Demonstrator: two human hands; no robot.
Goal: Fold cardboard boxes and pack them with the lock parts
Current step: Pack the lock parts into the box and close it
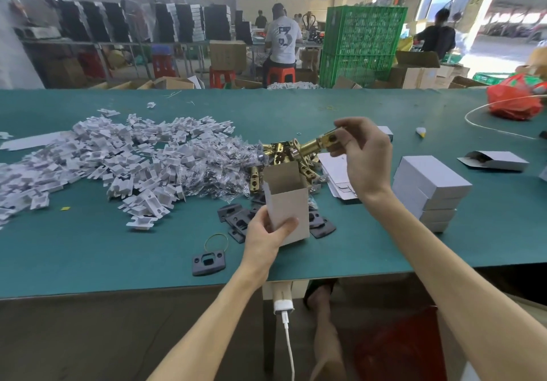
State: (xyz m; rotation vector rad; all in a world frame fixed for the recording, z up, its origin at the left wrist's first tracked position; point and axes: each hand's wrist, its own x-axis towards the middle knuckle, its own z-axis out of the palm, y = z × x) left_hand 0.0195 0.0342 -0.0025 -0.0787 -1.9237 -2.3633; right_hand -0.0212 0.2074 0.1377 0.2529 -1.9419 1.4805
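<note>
Box [288, 203] open-topped, roughly upright, gripped in your left hand [266, 234] over the near side of the desk [88, 250].
Your left fingers wrap its lower half. Your right hand [365, 151] pinches a brass latch [316, 143] above and behind the open top, not inside yet. Brass parts pile [279, 149] directly behind the box, black plates [235, 217] beside it, stack of closed white boxes [432, 186] to your right.

Bare forearms [438, 262], slim wrists [373, 195] (bare lower leg [324, 326], likely theirs, underneath)
</note>
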